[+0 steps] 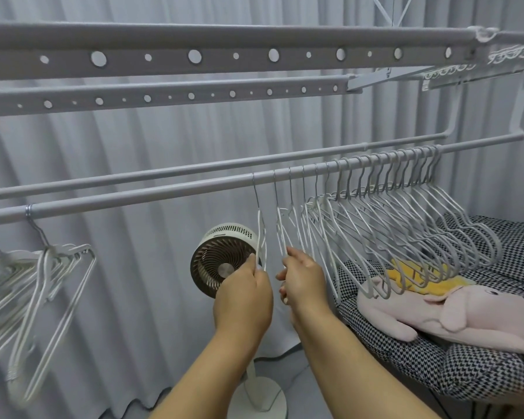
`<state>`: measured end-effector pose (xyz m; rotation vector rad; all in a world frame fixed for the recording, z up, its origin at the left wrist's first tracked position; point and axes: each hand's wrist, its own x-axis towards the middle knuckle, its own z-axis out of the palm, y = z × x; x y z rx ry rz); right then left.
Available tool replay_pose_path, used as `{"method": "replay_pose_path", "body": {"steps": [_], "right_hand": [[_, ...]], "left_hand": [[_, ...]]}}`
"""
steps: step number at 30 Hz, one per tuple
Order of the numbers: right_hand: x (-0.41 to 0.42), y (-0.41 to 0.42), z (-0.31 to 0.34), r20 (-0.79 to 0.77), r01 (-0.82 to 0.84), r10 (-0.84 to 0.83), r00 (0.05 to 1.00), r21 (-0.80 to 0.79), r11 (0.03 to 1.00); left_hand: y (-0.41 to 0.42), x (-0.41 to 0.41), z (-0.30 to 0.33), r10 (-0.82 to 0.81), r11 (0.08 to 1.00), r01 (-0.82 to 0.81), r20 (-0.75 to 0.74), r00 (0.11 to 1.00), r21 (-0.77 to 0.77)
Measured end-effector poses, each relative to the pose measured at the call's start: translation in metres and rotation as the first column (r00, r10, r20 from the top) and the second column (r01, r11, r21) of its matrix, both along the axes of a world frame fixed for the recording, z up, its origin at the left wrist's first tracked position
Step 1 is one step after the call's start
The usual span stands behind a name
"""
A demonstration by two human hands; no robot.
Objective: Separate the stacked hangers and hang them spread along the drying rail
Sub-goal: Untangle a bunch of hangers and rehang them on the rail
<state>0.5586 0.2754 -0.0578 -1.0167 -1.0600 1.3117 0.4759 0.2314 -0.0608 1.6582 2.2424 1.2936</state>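
1. Head view showed the white wire hangers in three lots on the front grey metal drying rail [164,192]: a tight row of hangers [406,213] crowded at the rail's right end, a few spaced ones left of that row, and a bunched stack of hangers [43,282] hanging at the far left.
2. The left hand [244,297] had its fingers curled and pinched on the lower part of the leftmost spaced hanger [260,231], whose hook sat on the rail.
3. The right hand [303,279] pinched the bottom of the next hanger [280,234], fingers curled round the wire (how many strands it held could not be told).
4. The two hands were just beside each other, below the rail, not touching.
5. Behind the hands stood a white pedestal fan with a brown grille [221,261].
6. To the right lay a pink plush toy [436,316] on a black-and-white houndstooth cushion [481,367], under the crowded row.
7. Perforated grey bars [224,58] ran overhead, with pale pleated curtains [133,146] behind everything.
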Motion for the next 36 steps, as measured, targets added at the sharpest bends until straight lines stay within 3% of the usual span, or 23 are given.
{"method": "replay_pose_path", "body": {"steps": [32, 36], "right_hand": [[0.005, 0.005, -0.005, 0.164, 0.08, -0.089, 0.983, 0.059, 0.995], [0.009, -0.006, 0.0, 0.398, 0.104, -0.165, 0.903, 0.17, 0.98]], "left_hand": [[0.004, 0.009, 0.004, -0.07, 0.997, 0.072, -0.069, 0.995, 0.026], [0.002, 0.006, 0.004, -0.036, 0.999, 0.036, -0.028, 0.999, -0.013]]}}
